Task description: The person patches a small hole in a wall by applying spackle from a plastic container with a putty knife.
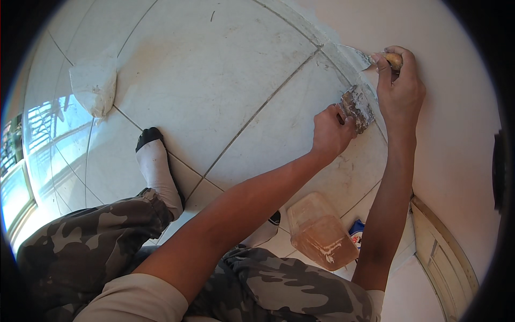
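Observation:
My right hand [399, 91] is closed around the wooden handle [395, 60] of a putty knife. Its thin metal blade [357, 56] lies against the pale strip at the foot of the wall. Just below and left of it, my left hand [332, 131] grips a broad, worn scraper [357, 110] smeared with white putty. This scraper is held close to the same strip, above the floor tiles; whether it touches them I cannot tell. Fingers hide most of its grip.
The pinkish wall [450, 112] rises on the right, with a door frame [445, 241] lower down. By my right forearm are a clear plastic tub [322, 231] with white smears and a blue packet [356, 229]. A whitish bag-like thing [95, 88] lies on the tiled floor [214, 91].

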### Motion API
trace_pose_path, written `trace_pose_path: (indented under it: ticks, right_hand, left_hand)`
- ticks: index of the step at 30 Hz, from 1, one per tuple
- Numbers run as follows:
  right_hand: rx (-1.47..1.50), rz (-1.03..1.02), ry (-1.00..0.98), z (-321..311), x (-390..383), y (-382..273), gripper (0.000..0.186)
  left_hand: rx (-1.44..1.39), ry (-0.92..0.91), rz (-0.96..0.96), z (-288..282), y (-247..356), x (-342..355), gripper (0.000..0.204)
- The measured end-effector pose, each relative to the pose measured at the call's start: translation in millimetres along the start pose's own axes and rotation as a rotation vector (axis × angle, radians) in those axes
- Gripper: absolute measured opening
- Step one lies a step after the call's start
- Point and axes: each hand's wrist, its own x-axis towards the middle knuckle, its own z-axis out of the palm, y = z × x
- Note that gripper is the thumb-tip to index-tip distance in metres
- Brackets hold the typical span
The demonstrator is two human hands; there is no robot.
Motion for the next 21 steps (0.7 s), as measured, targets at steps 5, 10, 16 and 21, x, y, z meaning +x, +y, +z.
trace_pose_path:
  ticks: [5, 10, 16, 21]
  right_hand:
    - [0.085, 0.029, 0.015, -7, -1, -5, 0.022]
    - [0.048, -0.026, -0.017, 4, -2, -1, 0.021]
    - [-0.012, -0.045, -0.015, 9, 1, 1, 0.022]
    - [0.053, -0.002, 0.015, 1, 4, -5, 0.023]
  left_hand:
    - [-0.018, 0.016, 0.024, 1, -5, 1, 0.014]
    - [0.005, 0.002, 0.028, 2, -5, 1, 0.014]
    - [0.006, -0.007, 0.011, 1, 0, -1, 0.014]
    - [0.017, 0.004, 0.016, 0, -3, 2, 0.014]
